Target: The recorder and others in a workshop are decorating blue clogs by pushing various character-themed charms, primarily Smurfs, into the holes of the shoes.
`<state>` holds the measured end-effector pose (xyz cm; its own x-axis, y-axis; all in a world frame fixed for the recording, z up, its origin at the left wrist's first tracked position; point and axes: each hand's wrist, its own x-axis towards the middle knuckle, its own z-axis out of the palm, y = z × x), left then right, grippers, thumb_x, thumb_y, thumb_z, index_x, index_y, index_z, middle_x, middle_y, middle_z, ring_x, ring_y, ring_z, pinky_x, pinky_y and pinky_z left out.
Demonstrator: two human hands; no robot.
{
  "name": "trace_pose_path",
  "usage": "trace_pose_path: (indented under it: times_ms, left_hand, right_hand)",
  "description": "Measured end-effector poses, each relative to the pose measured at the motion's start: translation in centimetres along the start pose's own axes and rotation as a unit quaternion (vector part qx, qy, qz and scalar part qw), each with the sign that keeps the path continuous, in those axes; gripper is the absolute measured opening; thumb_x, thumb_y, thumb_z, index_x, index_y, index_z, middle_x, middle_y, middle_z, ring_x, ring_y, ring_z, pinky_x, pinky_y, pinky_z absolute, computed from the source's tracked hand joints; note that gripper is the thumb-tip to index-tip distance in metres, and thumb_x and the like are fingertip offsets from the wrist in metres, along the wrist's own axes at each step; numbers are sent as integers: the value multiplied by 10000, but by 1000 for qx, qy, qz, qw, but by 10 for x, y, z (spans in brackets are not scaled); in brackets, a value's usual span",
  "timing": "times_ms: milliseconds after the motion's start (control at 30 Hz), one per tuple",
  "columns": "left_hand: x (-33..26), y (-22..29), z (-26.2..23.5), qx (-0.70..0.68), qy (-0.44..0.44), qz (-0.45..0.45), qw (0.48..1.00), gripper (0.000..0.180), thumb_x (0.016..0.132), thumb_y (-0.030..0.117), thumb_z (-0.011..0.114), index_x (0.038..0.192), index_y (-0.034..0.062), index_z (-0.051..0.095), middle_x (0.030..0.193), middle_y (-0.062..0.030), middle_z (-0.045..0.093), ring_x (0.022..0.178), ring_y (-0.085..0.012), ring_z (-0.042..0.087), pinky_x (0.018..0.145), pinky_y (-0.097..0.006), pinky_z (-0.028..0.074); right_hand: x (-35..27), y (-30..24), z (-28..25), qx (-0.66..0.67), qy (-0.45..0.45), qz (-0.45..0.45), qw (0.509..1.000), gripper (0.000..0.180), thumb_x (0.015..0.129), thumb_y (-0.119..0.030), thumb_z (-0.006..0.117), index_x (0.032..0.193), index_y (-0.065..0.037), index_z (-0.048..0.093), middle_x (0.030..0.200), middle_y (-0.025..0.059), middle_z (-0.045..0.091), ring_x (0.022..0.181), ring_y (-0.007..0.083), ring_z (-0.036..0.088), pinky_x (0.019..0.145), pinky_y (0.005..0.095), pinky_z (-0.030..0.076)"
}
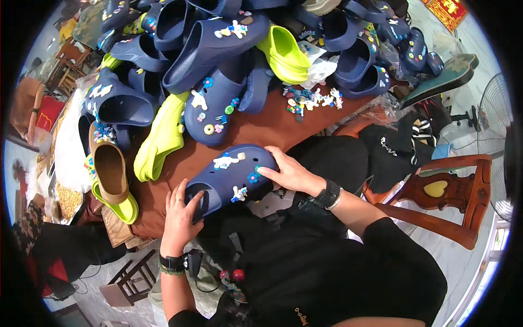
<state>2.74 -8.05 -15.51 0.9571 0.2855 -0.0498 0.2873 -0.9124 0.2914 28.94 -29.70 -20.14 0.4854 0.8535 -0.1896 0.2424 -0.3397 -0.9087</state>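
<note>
I hold a navy blue clog (231, 174) with small coloured charms on its top, at the near edge of a brown table (272, 122). My left hand (180, 215) grips the clog's heel end, fingers over the rim. My right hand (289, 173) rests on the toe end, fingertips touching a blue flower charm. A loose pile of small charms (310, 99) lies on the table beyond the clog.
A heap of navy clogs (218, 43) and lime green clogs (160, 136) covers the far table. A brown clog (109, 169) sits on a green one at the left. A wooden chair (441, 199) stands to the right, a fan (498, 125) beyond it.
</note>
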Motion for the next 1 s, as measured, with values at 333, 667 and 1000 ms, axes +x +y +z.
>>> trace_pose_path:
  times_ms: [333,667,1000]
  left_hand:
    - [34,59,31,-229,237,-122,936,584,778,212,829,1193,-9,483,1562,-242,331,1440,-456,311,1179,-583,225]
    - [61,42,37,-35,248,-47,967,525,845,215,731,1310,35,563,1364,-193,518,1311,-391,455,1158,-548,271]
    - [65,43,42,-92,271,-41,957,487,790,238,745,1195,25,579,1325,-203,495,1263,-435,451,1150,-578,276]
  right_hand:
    - [8,9,18,-93,102,-114,984,728,953,-479,636,1393,51,402,1267,294,542,1174,435,564,995,461,471]
    - [27,33,-60,-177,142,-130,965,218,911,-259,665,898,-42,669,943,158,668,897,368,651,784,475,524]
    - [74,62,-128,-284,243,-97,922,192,865,-134,702,1033,-72,631,1015,164,572,903,379,620,771,472,510]
